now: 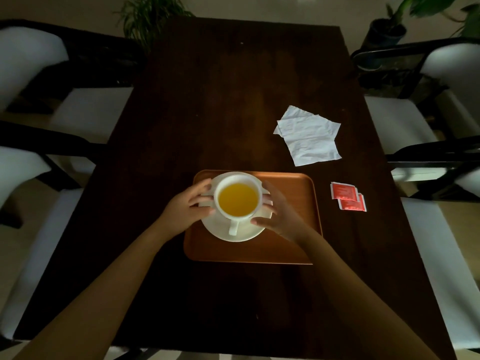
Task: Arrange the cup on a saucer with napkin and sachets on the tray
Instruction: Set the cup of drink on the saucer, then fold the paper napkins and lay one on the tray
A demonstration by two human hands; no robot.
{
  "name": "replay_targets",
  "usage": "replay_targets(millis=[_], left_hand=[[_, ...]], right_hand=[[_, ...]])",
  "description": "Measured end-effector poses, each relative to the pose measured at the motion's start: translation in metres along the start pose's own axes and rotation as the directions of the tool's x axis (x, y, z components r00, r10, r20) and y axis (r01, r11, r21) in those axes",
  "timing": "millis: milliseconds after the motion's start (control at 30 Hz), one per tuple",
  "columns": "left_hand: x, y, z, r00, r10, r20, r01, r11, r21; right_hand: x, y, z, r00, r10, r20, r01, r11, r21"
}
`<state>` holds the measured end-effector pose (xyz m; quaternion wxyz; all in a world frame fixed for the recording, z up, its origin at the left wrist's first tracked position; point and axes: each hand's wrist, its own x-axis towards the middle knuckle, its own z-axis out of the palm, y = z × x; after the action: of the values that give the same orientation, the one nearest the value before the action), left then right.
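Note:
A white cup (237, 197) full of yellow-orange liquid stands on a white saucer (235, 233), handle pointing toward me. The saucer rests on the left half of an orange-brown tray (293, 229). My left hand (187, 206) touches the cup's left side and the saucer rim with fingers spread. My right hand (279, 215) cups the right side, fingertips on the saucer. A crumpled white napkin (309, 136) lies on the table beyond the tray to the right. Two red sachets (348, 197) overlap on the table just right of the tray.
The dark wooden table (207, 100) has white-cushioned chairs (85, 113) on both sides. Potted plants (387, 29) stand on the floor behind the far end. The tray's right half is bare.

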<state>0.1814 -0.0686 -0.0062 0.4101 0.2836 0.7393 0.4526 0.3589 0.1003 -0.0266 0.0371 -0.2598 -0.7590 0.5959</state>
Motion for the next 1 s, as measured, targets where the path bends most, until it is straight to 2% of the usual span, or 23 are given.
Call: replay_targets(millis=[133,233,333,467,533,600,700,833,1000], left_hand=[[-0.003,0.035,-0.016,0.981,0.093,-0.172,-0.085,0.995,0.05],[0.006,0.07,-0.011,0.962,0.1,-0.253,-0.124,0.989,-0.079],[0.026,0.098,0.013,0.965,0.075,-0.253,-0.124,0.975,-0.184],[0.063,0.12,0.058,0.985,0.079,-0.152,-0.099,0.986,-0.132],[0.086,0.124,0.082,0.991,0.088,-0.099,-0.092,0.995,-0.034],[0.111,0.127,0.106,0.992,0.116,-0.051,-0.108,0.985,0.135],[0.148,0.125,0.138,0.984,0.176,0.013,-0.168,0.91,0.38],[0.188,0.114,0.166,0.978,0.182,0.103,-0.208,0.789,0.579],[0.225,0.1,0.176,0.976,0.215,0.03,-0.17,0.669,0.724]], right_hand=[[-0.008,-0.003,-0.039,0.998,0.052,-0.023,-0.051,0.998,0.038],[-0.014,-0.002,-0.074,0.991,0.079,-0.11,-0.08,0.997,-0.007],[-0.019,0.007,-0.102,0.961,0.102,-0.258,-0.104,0.995,0.003],[-0.024,0.025,-0.132,0.881,0.171,-0.442,-0.195,0.981,-0.01],[-0.021,0.031,-0.143,0.839,0.182,-0.513,-0.246,0.968,-0.059],[-0.016,0.036,-0.154,0.814,0.171,-0.555,-0.282,0.952,-0.121],[-0.001,0.041,-0.168,0.81,0.123,-0.574,-0.293,0.932,-0.214],[0.025,0.044,-0.18,0.815,0.045,-0.577,-0.291,0.894,-0.34],[0.064,0.045,-0.191,0.823,-0.032,-0.567,-0.299,0.824,-0.481]])
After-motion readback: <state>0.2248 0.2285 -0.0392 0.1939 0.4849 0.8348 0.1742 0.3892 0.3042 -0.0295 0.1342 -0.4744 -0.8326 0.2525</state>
